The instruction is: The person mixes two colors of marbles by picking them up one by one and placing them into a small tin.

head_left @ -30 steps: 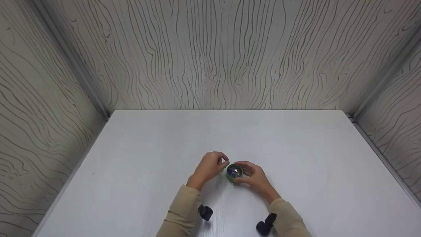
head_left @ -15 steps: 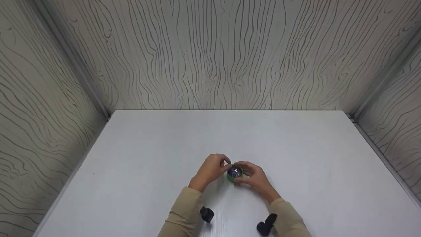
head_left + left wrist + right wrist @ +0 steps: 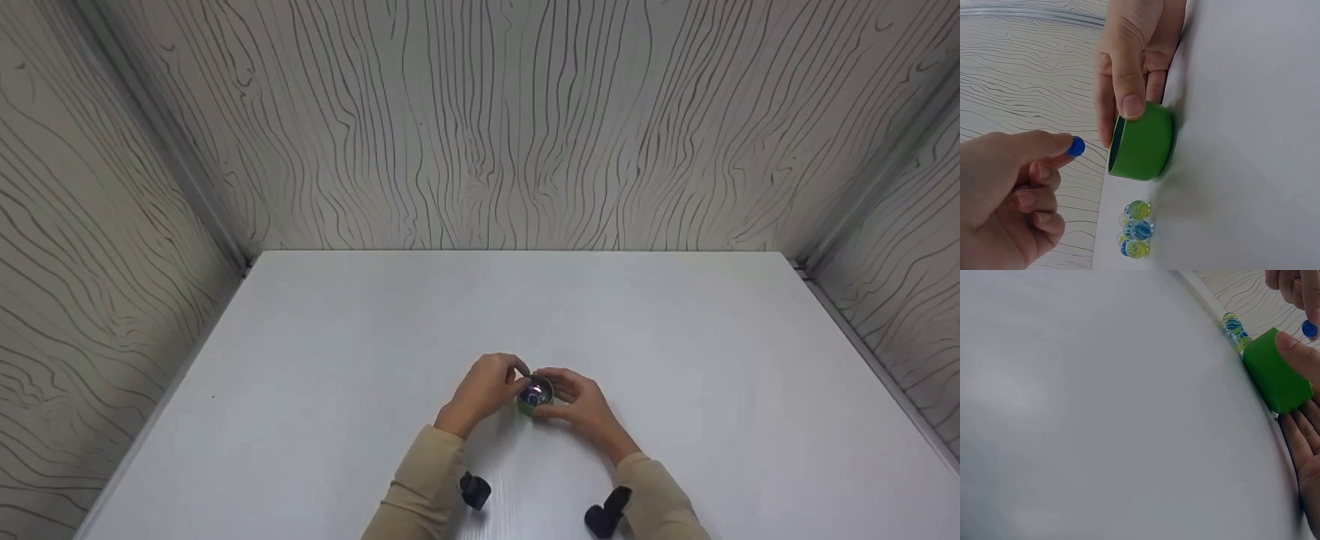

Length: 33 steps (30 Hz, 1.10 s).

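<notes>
My left hand [image 3: 486, 384] pinches a blue marble [image 3: 1077, 147] between thumb and forefinger, over the mouth of a small round green cup [image 3: 1145, 147]. The other fingers of that hand are curled in. In the head view the cup [image 3: 525, 409] stands upright on the table, its inside dark and shiny. My right hand [image 3: 587, 405] grips it from the right, thumb on the near side and fingers round the far side. Beside the cup, several clear glass marbles [image 3: 1138, 229] with yellow and blue swirls lie bunched together; my left hand hides them in the head view.
A white table [image 3: 315, 330] reaches back to a wood-grain patterned wall [image 3: 480, 120]. Grey metal posts [image 3: 161, 142] mark the back corners. Small black devices [image 3: 475, 491] stick out from both wrists below the tan sleeves.
The left hand has come slightly right and nearer, from beside the cup to over its rim. The right hand and the cup have stayed in place.
</notes>
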Each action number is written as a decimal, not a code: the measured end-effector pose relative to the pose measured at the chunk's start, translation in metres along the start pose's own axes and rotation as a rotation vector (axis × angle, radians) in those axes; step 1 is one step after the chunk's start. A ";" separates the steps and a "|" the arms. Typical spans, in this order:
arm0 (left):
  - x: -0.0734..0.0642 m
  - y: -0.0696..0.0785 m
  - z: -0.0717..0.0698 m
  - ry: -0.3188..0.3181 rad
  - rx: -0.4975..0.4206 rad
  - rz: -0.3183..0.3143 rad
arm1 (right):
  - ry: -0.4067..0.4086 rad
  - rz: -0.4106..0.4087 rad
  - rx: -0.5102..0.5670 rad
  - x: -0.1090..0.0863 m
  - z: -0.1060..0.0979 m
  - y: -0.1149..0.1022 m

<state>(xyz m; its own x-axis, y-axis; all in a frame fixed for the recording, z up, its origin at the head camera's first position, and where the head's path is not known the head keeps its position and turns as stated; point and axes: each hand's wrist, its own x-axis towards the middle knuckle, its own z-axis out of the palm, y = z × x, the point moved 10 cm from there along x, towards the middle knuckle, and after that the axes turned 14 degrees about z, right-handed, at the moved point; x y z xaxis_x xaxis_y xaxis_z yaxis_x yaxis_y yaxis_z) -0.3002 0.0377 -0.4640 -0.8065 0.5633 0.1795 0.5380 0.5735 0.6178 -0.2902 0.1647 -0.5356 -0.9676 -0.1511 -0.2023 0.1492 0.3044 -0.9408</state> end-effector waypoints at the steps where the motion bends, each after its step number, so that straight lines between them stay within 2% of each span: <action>1: 0.000 0.000 0.000 -0.001 -0.001 0.002 | -0.001 0.000 -0.001 0.000 0.000 0.000; 11: 0.003 0.002 0.005 0.002 0.016 0.058 | -0.034 -0.020 0.020 -0.001 0.002 -0.002; 23: 0.004 -0.001 0.010 -0.019 0.026 0.024 | -0.042 -0.028 0.040 -0.001 0.003 -0.003; 33: 0.005 -0.003 0.012 -0.016 0.037 0.024 | -0.038 -0.026 0.030 -0.001 0.003 -0.004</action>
<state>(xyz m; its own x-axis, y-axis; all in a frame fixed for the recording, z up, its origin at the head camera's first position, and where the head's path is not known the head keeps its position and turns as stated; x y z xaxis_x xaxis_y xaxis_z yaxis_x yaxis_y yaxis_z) -0.3028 0.0458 -0.4737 -0.7896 0.5864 0.1810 0.5658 0.5813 0.5848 -0.2890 0.1613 -0.5325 -0.9628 -0.1949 -0.1870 0.1301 0.2720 -0.9535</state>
